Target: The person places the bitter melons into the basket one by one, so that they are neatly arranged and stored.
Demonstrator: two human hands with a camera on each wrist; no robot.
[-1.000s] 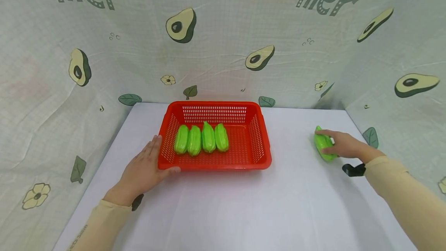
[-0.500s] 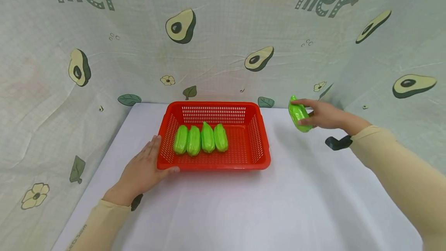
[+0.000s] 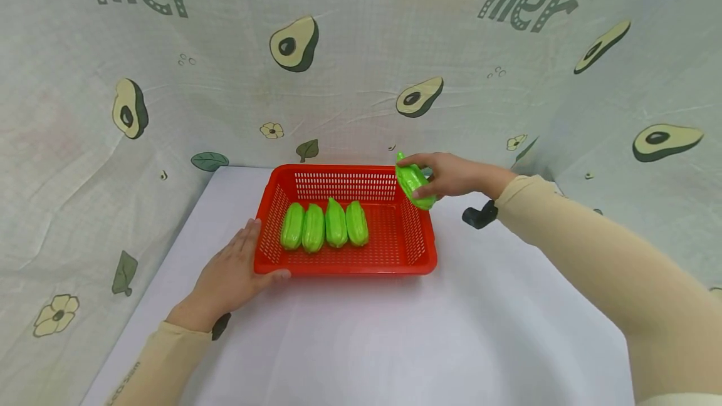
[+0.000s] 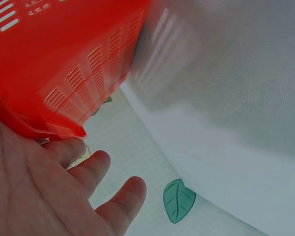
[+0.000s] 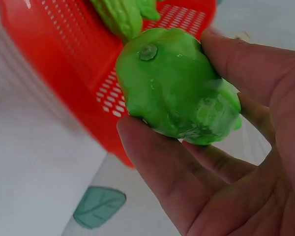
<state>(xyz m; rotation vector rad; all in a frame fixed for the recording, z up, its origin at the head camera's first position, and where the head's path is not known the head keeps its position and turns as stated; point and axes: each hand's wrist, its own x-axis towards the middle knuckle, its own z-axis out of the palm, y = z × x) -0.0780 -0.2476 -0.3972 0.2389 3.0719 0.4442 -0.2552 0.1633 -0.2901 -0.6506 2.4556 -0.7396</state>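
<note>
My right hand pinches a glossy light-green bitter melon between thumb and fingers, over the right end of a red plastic basket. In the right wrist view the held bitter melon shows its blunt end with a small round stem scar. Several more bitter melons lie side by side in the left half of the basket, pointed tips toward the back. My left hand rests with straight fingers against the basket's left front corner. From the left wrist, its fingers extend past the basket rim.
The basket stands toward the back of a white-covered table. A pale cloth printed with avocados and leaves hangs behind and at both sides. A dark wrist-camera mount sits under the right wrist.
My right hand has lifted the bitter melon from the right side of the table and carried it left to the basket. The left hand and the basket have stayed in place.
</note>
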